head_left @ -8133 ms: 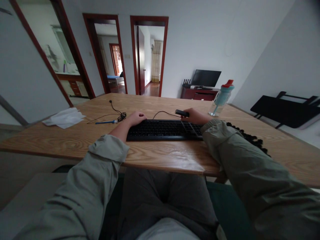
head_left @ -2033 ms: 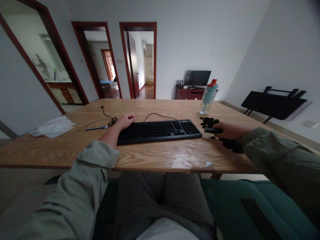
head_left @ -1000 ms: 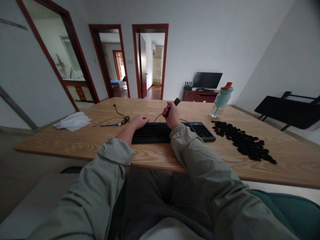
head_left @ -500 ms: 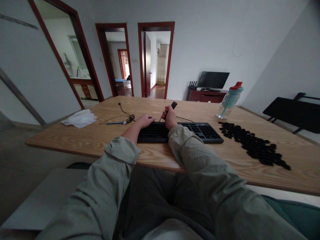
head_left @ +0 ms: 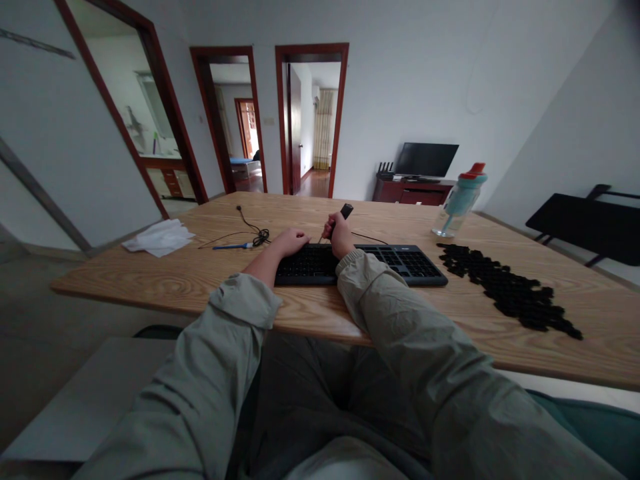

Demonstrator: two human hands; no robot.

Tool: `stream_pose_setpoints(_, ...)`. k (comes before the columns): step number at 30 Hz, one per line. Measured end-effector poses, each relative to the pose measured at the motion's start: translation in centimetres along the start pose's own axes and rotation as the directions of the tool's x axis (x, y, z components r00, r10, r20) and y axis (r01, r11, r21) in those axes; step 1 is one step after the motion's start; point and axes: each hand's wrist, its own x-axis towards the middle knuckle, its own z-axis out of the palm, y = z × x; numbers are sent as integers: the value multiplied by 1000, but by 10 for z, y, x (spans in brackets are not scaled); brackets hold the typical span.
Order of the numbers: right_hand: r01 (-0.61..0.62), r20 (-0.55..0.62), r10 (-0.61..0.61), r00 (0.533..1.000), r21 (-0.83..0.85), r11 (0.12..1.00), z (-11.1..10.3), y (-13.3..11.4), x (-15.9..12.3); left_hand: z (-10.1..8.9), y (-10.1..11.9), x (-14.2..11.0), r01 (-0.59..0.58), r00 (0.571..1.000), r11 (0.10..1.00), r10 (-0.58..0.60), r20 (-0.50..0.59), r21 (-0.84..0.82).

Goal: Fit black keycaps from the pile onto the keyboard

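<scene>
A black keyboard (head_left: 407, 263) lies flat near the table's front edge. My left hand (head_left: 293, 241) is closed at its back left edge, thumb on the near side; the other fingers are mostly hidden. Above the keyboard's middle, my right hand (head_left: 340, 235) is wrapped round the black handle of a screwdriver (head_left: 347, 211). The tool tilts, handle up and to the right, and its thin shaft points down to the left at the keys. My wrist and sleeve hide part of the key rows, and the tip is too small to make out.
Many small black pieces, seemingly keycaps (head_left: 515, 293), are spread on the wooden table (head_left: 175, 283) to the right. Behind them stands a water bottle (head_left: 457, 203). On the left are a coiled black cable (head_left: 261, 236), a blue brush-like tool (head_left: 230, 247) and white tissues (head_left: 160, 237).
Almost nothing differs. Both hands, the screwdriver and the keyboard keep their places; the view has shifted very slightly.
</scene>
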Motion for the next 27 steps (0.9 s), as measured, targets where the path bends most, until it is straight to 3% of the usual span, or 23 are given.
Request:
stream_pose_setpoints(3,20,35,-18,999,-46,999,-3,1,-3,0,-1,0,3,1000,1000,-3,-3,-11)
stream_pose_setpoints(7,48,-5,-49,999,-93,994,-10,2,-4,0,2,-1,-2,1000,1000,2,-4,-4)
stream_pose_setpoints(11,62,-15,-64,998,-107,992,-10,3,-2,1,13,-2,-101,994,994,100,-34,-47)
stream_pose_setpoints(14,73,0,-74,997,-136,988,-4,4,-2,7,18,0,-187,981,980,189,31,-65)
stream_pose_setpoints(21,52,5,-52,999,-99,994,5,3,2,12,8,5,-184,979,980,189,73,-73)
stream_pose_setpoints(27,84,-14,-87,996,-158,984,5,9,3,12,6,4,-265,959,963,269,89,-57)
